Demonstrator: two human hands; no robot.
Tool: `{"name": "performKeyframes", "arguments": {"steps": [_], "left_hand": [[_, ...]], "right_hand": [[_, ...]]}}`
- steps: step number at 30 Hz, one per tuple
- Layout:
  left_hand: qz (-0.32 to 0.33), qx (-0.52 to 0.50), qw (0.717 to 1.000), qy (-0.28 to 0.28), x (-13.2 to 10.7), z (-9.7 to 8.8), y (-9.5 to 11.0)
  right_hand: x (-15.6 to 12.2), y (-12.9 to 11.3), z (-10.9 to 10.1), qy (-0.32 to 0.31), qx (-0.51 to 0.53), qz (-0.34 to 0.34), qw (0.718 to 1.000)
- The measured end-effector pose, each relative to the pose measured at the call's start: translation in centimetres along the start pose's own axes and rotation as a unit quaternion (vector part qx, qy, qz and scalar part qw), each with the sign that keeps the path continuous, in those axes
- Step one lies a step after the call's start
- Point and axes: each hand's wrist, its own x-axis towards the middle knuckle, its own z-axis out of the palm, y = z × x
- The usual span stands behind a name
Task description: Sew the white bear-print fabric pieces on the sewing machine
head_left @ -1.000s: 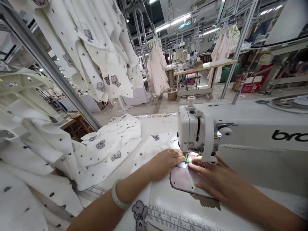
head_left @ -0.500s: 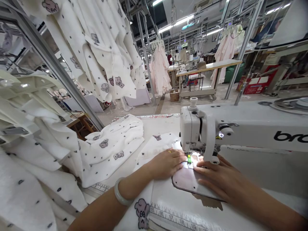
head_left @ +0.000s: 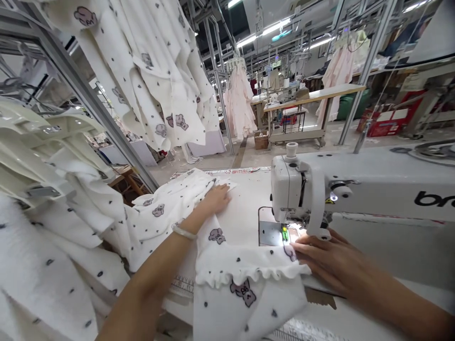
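A white cloth piece with a ruffled edge (head_left: 252, 274), printed with grey bears and small dark marks, lies across the machine bed's front. My right hand (head_left: 325, 260) is at its right end, beside the presser foot (head_left: 285, 234), fingertips closed on the cloth edge; its thumb is hidden. Farther back on the left, my left hand (head_left: 217, 199) has bent fingers closed on more of the white printed cloth (head_left: 177, 192), which lies in a heap. The sewing machine (head_left: 289, 189) stands on the right, its lamp lighting the metal needle plate (head_left: 269, 233).
White printed garments (head_left: 167, 90) hang at upper left, and more hang from cream hangers (head_left: 53, 128) close on the left. A metal post (head_left: 95, 104) slants between them. A measuring tape (head_left: 183, 285) runs along the table's front. Pink garments (head_left: 239, 97) hang farther back.
My left hand has left the needle area and moved back and left to the heaped cloth. The ruffled piece now lies across the front, baring the needle plate. My right hand stays near the foot.
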Motion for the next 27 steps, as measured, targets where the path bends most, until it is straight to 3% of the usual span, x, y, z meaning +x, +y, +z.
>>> {"name": "performKeyframes", "arguments": {"steps": [3, 7, 10, 15, 21, 24, 27], "left_hand": [[0.014, -0.031, 0.999, -0.024, -3.1, 0.3, 3.6], [0.108, -0.108, 0.983, -0.102, -7.7, 1.2, 9.9], [0.101, -0.135, 0.976, -0.137, -9.4, 1.4, 12.9], [0.005, -0.231, 0.958, -0.167, -8.9, 1.4, 13.2], [-0.025, -0.229, 0.968, -0.097, -8.5, 2.9, 12.3], [0.016, -0.168, 0.985, -0.029, -9.5, 3.5, 12.6], [0.155, -0.057, 0.984, 0.060, -10.9, 4.2, 12.9]], "right_hand": [[0.0, -0.1, 0.0, 0.002, 0.001, -0.015, 1.000], [0.0, -0.4, -0.4, 0.060, -0.013, -0.039, 0.997], [0.0, -0.7, -0.8, 0.057, -0.003, -0.060, 0.997], [0.1, -1.5, -1.2, 0.021, 0.040, -0.055, 0.997], [0.5, -2.9, -1.7, -0.127, 0.115, -0.023, 0.985], [0.5, -3.2, -2.0, -0.163, 0.156, -0.006, 0.974], [0.5, -3.5, -2.3, -0.173, 0.196, -0.013, 0.965]]}}
